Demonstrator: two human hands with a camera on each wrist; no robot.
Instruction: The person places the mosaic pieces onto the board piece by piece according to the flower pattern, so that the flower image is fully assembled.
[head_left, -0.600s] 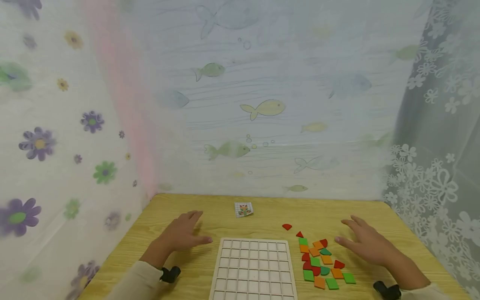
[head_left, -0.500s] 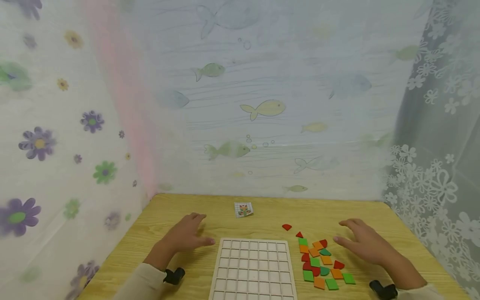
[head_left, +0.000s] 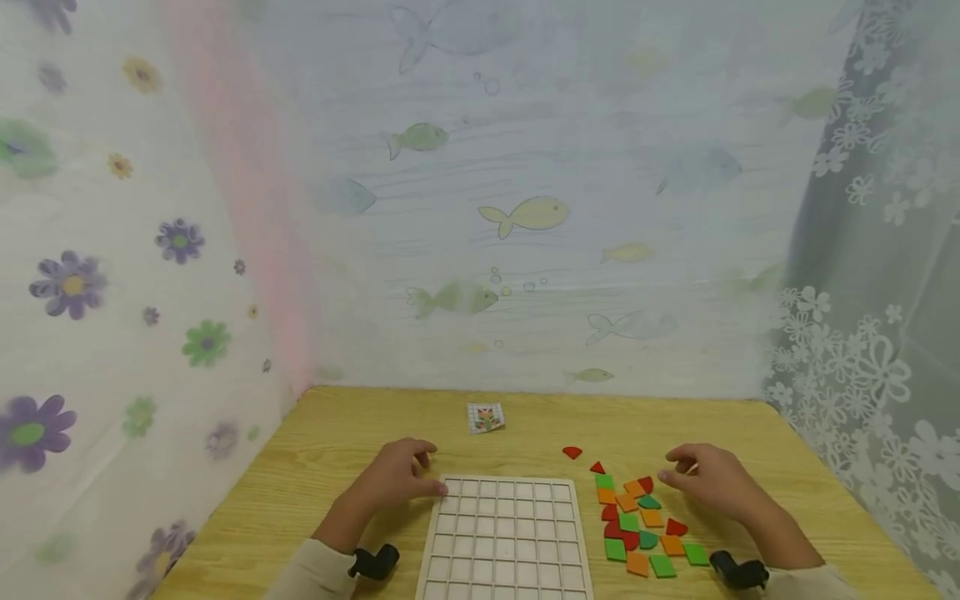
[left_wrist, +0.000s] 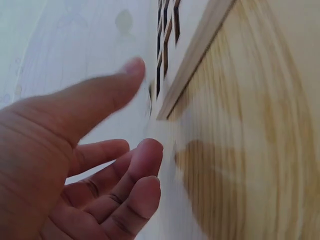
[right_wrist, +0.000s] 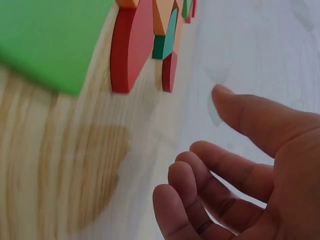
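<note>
A pale wooden grid board (head_left: 506, 533) lies on the table before me, its square cells bare. My left hand (head_left: 393, 477) hovers by the board's far left corner, thumb and fingers apart with nothing between them. In the left wrist view its thumb (left_wrist: 107, 97) stands off from the board's edge (left_wrist: 195, 65). To the right of the board lie flat wooden pieces: green squares (head_left: 662, 567), orange squares (head_left: 637, 564), red rounded pieces (head_left: 677, 527) and teal ones (head_left: 649, 502). Just beyond their right side is my right hand (head_left: 712, 479), fingers loosely bent and holding nothing.
A small printed card (head_left: 486, 418) with a coloured flower pattern lies toward the table's back. Two red pieces, a quarter round (head_left: 572, 452) and a triangle (head_left: 597, 467), lie apart from the others. Patterned curtains (head_left: 525, 333) enclose the wooden table (head_left: 360, 408).
Both hands have moved inward, the left toward the board's corner and the right toward the coloured pieces. Their fingers are more bent than before. Board, card and pieces stay put.
</note>
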